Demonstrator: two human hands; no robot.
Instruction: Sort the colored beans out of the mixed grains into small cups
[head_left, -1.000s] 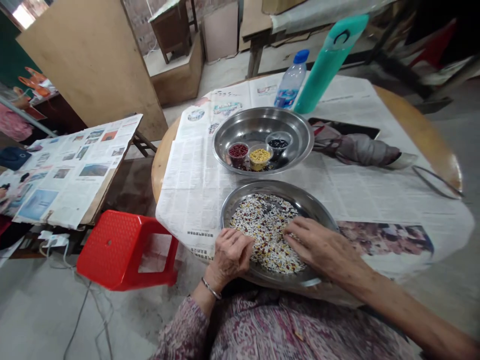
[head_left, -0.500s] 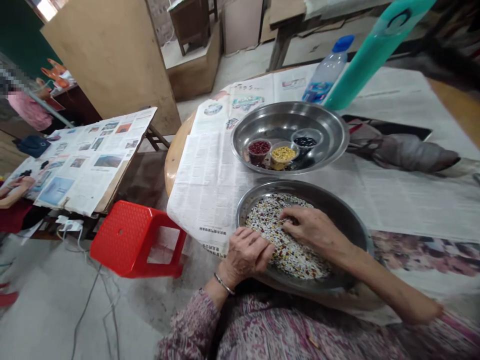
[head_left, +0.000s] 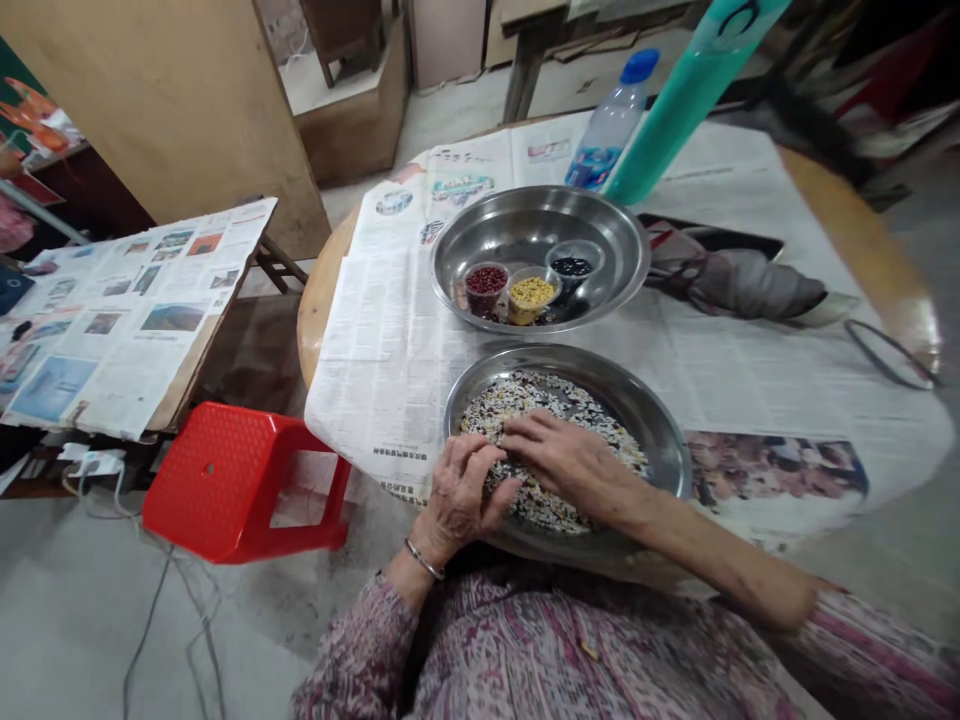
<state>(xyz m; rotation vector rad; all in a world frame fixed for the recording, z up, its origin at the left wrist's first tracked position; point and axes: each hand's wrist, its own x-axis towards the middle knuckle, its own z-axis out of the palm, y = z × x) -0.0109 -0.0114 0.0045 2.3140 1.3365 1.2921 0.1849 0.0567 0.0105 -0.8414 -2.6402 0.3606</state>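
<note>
A steel basin point(head_left: 670, 440) in front of me holds a spread of white grains mixed with red, yellow and dark beans point(head_left: 607, 430). My right hand point(head_left: 566, 462) reaches over the mix, its fingers extended and their tips down at the grains. At the basin's left rim is my left hand point(head_left: 463, 495), loosely curved, thumb apart from the fingers. A second steel basin point(head_left: 615, 235) stands just behind. Inside it are clear plastic cups of red beans point(head_left: 486, 282), yellow beans point(head_left: 532, 292) and black beans point(head_left: 572, 266).
Newspaper point(head_left: 375, 350) covers the round table. Behind the far basin are a blue-capped water bottle point(head_left: 606, 130) and a green bottle point(head_left: 667, 115). A folded grey umbrella point(head_left: 757, 280) lies to the right. A red stool point(head_left: 217, 475) and a newspaper-covered table point(head_left: 150, 310) stand left.
My right hand has moved left across the mix toward my left hand, its fingers straightening. My left thumb has opened away. The grains have shifted, baring some basin floor; the view has turned right.
</note>
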